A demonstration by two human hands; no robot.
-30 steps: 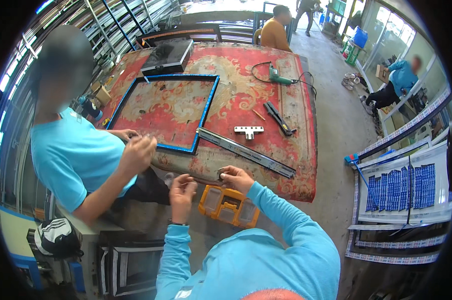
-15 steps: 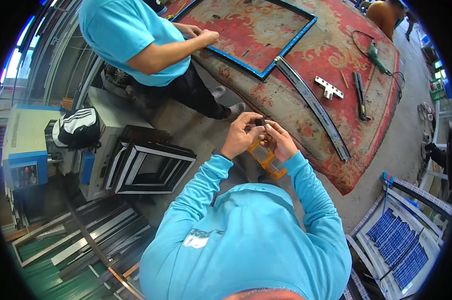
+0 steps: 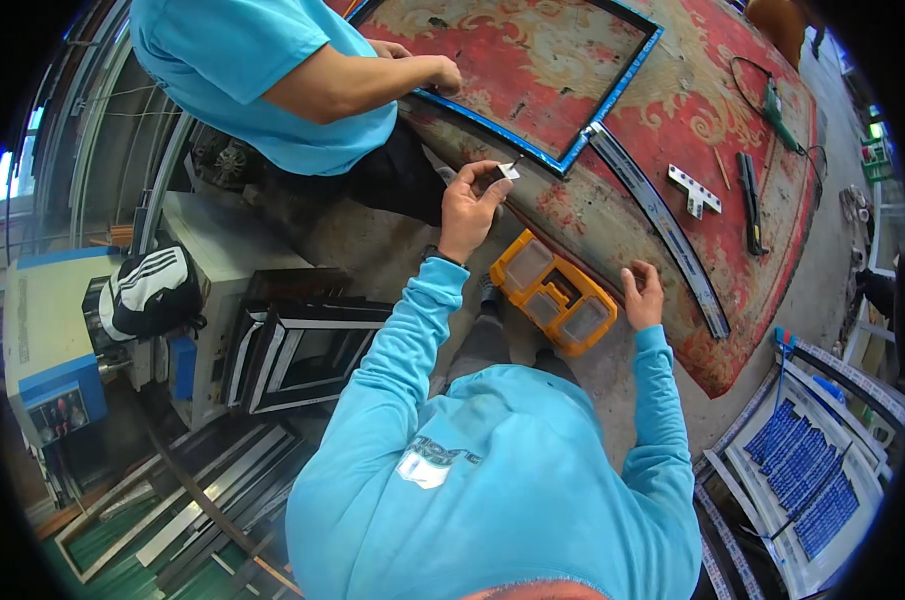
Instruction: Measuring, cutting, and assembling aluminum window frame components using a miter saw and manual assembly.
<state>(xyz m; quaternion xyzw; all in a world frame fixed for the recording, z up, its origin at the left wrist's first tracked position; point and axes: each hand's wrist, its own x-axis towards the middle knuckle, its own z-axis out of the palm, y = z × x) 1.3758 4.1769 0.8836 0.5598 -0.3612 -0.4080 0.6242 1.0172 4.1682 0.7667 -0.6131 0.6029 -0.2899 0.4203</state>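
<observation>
My left hand (image 3: 467,210) is closed on a small metal corner piece (image 3: 510,171), with a pale face and a dark thin pin sticking up; its exact kind is unclear. It hovers near the carpet-covered table's front edge. My right hand (image 3: 644,294) is apart from it, at the table edge, fingers loosely bent and spread with nothing visible in them. Below and between the hands sits an orange toolbox (image 3: 595,338) with clear lid compartments. Ahead on the table lies a dark rectangular frame (image 3: 621,88) with blue film along it.
A co-worker in a blue shirt (image 3: 235,70) leans at the frame's left side. On the red carpet (image 3: 673,60) are a long metal strip (image 3: 663,232), a white T-shaped bracket (image 3: 694,191), a black tool (image 3: 750,205) and a green corded power tool (image 3: 776,112). Stacked frames (image 3: 313,350) stand left.
My hands, together before, have parted: the left moved up and left with the small piece, the right moved right to the table edge. The orange toolbox is now in fuller view.
</observation>
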